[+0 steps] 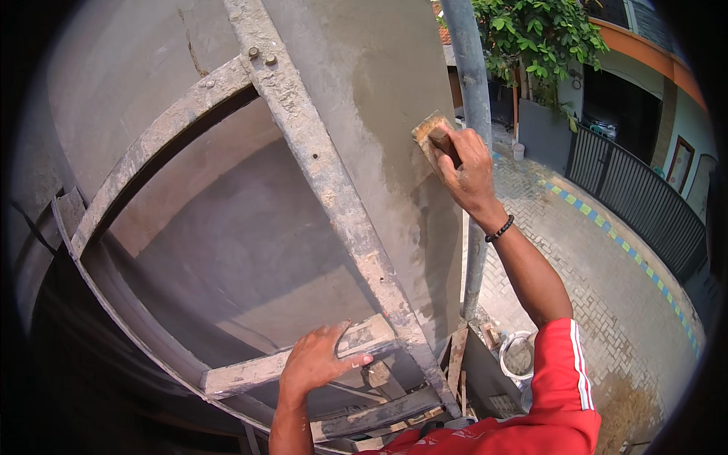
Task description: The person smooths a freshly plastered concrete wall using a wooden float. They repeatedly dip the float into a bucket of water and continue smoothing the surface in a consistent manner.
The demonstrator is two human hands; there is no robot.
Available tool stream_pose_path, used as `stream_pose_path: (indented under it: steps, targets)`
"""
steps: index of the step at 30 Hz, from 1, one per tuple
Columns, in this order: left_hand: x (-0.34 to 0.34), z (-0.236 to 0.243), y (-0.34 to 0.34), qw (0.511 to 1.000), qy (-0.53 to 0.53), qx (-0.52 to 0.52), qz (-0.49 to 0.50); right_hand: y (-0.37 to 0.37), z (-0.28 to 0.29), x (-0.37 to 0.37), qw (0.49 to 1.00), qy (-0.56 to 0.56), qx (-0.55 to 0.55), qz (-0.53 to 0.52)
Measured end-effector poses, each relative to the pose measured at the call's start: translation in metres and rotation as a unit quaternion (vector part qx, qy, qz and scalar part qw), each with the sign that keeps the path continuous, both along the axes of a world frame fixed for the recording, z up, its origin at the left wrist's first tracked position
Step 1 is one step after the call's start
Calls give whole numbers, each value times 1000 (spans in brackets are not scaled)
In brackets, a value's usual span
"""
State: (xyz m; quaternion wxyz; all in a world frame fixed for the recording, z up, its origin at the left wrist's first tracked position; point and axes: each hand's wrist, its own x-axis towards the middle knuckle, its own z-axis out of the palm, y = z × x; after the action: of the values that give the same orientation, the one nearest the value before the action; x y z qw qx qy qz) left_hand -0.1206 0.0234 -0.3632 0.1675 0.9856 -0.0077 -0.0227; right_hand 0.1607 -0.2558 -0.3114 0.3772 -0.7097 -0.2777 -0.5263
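Observation:
My right hand (468, 168) grips the handle of a plasterer's float (431, 130), a small worn board. The float lies against the upper right part of a grey plastered wall (341, 83), near the wall's right edge; its working face is hidden. A darker, damp-looking band of plaster runs below it. My left hand (315, 356) is closed over a dusty crossbar (246, 373) of a frame, fingers across its top and thumb along the near side. The mortar-crusted frame (326, 171) stands in front of the wall.
A grey upright pole (472, 83) stands just right of my right hand. Below it are a white bucket (518, 356) and some boards (456, 356). Farther down lies a paved street (588, 280), with a dark gate (633, 189) and a leafy tree (531, 45) beyond.

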Motion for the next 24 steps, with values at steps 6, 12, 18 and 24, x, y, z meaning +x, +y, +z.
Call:
stream_pose_path:
  steps: [6,12,18,24]
  targets:
    - [3,1,-1,1000,-10,-1,-7,52,-9,-3,1000,5,-19,-11]
    - [4,4,-9,1000,-17,-4,-8,42,-83,-31,992,46,-119,11]
    - [2,-4,0,1000,-15,11,-15,73,-56,-10,999,35,-38,14]
    - [7,0,-5,1000,9,-18,-20,62,-118,-28,989,78,-118,37]
